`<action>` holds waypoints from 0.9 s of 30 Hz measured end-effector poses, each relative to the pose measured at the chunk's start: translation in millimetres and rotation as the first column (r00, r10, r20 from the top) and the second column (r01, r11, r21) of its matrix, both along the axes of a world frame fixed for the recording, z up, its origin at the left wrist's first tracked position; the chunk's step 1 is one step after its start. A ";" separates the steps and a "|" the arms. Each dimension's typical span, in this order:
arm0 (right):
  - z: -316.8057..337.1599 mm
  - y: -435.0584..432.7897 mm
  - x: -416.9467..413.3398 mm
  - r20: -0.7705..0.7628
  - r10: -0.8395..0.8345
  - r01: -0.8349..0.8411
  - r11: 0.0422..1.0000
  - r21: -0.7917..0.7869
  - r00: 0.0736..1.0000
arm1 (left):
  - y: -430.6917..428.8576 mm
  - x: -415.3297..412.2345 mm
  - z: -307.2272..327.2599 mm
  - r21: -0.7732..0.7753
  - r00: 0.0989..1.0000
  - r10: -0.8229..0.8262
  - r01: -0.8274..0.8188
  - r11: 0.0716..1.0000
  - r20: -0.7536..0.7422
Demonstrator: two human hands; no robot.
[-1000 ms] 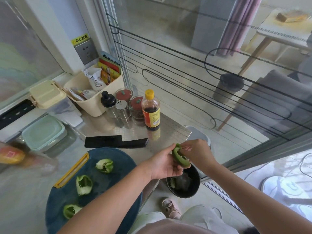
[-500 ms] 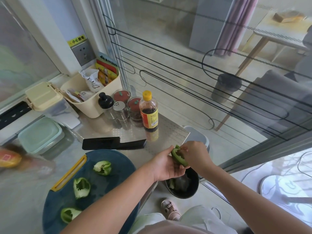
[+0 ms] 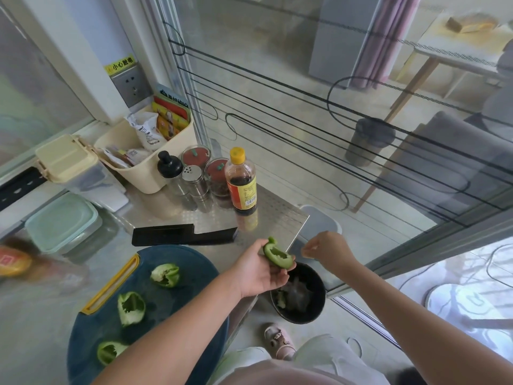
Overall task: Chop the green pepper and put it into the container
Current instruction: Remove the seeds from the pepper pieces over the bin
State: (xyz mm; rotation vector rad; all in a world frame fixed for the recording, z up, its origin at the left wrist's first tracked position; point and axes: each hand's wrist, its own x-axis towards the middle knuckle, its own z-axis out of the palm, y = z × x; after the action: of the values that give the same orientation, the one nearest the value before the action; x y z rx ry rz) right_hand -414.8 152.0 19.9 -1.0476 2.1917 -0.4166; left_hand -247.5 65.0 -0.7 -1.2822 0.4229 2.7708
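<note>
Grasped in left hand [image 3: 256,273]: hollowed green pepper piece [image 3: 277,256]; right hand [image 3: 331,251] at 3 o'clock — fingertips pinched, contents indeterminable.

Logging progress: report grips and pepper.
Left grip holds hollowed green pepper half above round black bin. Right grip pinched shut, apart. Three pepper pieces on blue cutting board.
</note>
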 end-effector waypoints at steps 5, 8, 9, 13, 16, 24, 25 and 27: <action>-23.5 5.1 1.6 -0.063 -0.009 0.013 0.998 0.062 0.998 | -0.1 2.0 3.9 -0.023 0.999 -0.014 0.013 1.000 -0.035; -33.5 7.8 1.1 -0.096 0.013 -0.004 0.995 0.095 0.995 | 0.6 3.5 7.2 -0.016 0.998 -0.013 0.012 1.000 -0.063; -36.6 8.8 0.5 -0.099 0.015 -0.004 0.994 0.106 0.995 | 0.9 4.0 8.2 -0.013 0.997 -0.010 0.009 1.000 -0.074; -43.5 11.6 -4.3 -0.117 0.018 0.000 0.989 0.150 0.993 | 1.0 6.1 11.4 -0.008 0.994 -0.002 0.001 1.000 -0.110; -46.5 14.3 -7.8 -0.136 0.049 -0.025 0.985 0.170 0.990 | 0.5 7.1 12.9 -0.013 0.995 0.003 -0.004 1.000 -0.105; -40.4 10.1 -5.6 -0.138 0.017 0.006 0.987 0.161 0.990 | -6.3 20.9 17.1 -0.100 0.979 -0.059 0.039 0.994 -0.196; -33.8 6.4 -5.1 -0.142 0.026 -0.006 0.991 0.136 0.989 | -8.4 25.7 18.4 -0.116 0.975 -0.064 0.040 0.992 -0.214; -20.1 -3.4 -3.3 -0.154 0.070 -0.055 0.994 0.097 0.986 | -14.7 37.6 21.3 -0.136 0.970 -0.044 0.012 0.991 -0.239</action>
State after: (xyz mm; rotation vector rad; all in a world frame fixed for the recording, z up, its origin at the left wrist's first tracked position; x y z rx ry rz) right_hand -418.2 148.5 -0.2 -1.1287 2.2859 -0.2084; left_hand -209.9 50.3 20.6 -0.9520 0.6463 2.9283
